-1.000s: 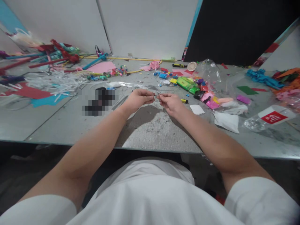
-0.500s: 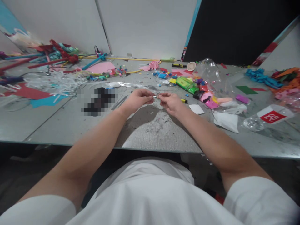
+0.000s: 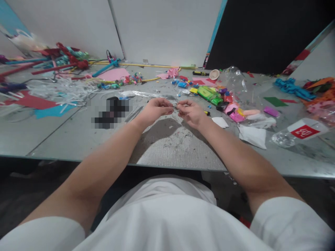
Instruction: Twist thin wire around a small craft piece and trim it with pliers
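My left hand [image 3: 158, 107] and my right hand [image 3: 192, 113] meet fingertip to fingertip over the middle of the grey table [image 3: 170, 150]. Both are closed in a pinch on a small, thin, shiny piece like bent wire [image 3: 173, 104]; most of it is hidden by the fingers, and its exact kind is too small to tell. Just behind my right hand the yellow-and-black end of a tool [image 3: 207, 113] shows on the table. A blurred-out dark object [image 3: 111, 113] lies to the left of my left hand.
Coloured clay packets [image 3: 209, 94] lie right of centre, near a white paper piece [image 3: 220, 122]. A clear plastic bottle [image 3: 300, 132] lies at the right. White strips [image 3: 62, 89], red paper [image 3: 36, 100] and wrapped sticks [image 3: 57, 68] cover the left. A panel wall [image 3: 167, 31] stands behind.
My fingertips have shifted slightly, with my right fingers a little nearer to my left ones around the small piece. The things on the table have stayed put.
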The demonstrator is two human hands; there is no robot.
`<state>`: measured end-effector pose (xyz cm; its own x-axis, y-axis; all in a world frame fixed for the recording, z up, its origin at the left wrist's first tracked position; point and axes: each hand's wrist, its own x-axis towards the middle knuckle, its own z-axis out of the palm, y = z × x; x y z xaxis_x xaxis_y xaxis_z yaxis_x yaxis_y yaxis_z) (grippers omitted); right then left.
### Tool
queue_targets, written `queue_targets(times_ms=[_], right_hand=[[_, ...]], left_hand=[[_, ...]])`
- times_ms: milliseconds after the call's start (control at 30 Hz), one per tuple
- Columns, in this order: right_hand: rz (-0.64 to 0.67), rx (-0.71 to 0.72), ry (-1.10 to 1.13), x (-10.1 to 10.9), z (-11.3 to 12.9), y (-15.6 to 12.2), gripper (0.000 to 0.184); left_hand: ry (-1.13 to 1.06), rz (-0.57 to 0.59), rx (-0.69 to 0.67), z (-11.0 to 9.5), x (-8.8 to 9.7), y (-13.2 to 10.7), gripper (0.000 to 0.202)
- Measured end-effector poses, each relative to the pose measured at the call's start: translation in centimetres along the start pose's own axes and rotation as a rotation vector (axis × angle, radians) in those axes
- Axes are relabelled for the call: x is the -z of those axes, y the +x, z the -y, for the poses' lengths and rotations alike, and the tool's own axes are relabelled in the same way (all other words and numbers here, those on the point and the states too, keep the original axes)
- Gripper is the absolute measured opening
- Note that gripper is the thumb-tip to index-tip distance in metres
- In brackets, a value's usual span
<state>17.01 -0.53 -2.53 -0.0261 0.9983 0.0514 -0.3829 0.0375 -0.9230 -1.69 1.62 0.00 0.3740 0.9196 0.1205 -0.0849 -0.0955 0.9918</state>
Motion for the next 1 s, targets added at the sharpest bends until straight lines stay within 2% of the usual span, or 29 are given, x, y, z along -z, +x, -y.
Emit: queue_targets(times_ms=[267, 367, 533, 667, 733, 1000], right_hand=[[0.096, -0.062, 0.068, 0.5, 0.3, 0.1, 0.034], [0.065, -0.028, 0.022, 0.5, -0.1, 0.4, 0.033], [-0.074, 0.190, -0.212, 0.5, -1.2, 0.9, 0.035], [-0.073, 0.429, -0.459, 0.6, -1.4, 0.5, 0.037], [-0.065, 0.504, -0.555, 0.6, -1.3, 0.2, 0.037], [-0.055, 0.563, -0.682, 1.0, -1.2, 0.2, 0.034]], left_hand=[[0.084, -0.060, -0.040, -0.3, -0.3, -0.1, 0.014], [0.102, -0.090, -0.071, -0.1, -0.4, 0.1, 0.013], [0.092, -0.114, -0.070, 0.1, -0.5, 0.1, 0.013], [0.044, -0.133, -0.028, -0.1, -0.6, -0.1, 0.014], [0.019, -0.133, -0.019, -0.1, -0.7, -0.2, 0.014], [-0.008, -0.110, -0.016, -0.2, -0.5, -0.2, 0.014]])
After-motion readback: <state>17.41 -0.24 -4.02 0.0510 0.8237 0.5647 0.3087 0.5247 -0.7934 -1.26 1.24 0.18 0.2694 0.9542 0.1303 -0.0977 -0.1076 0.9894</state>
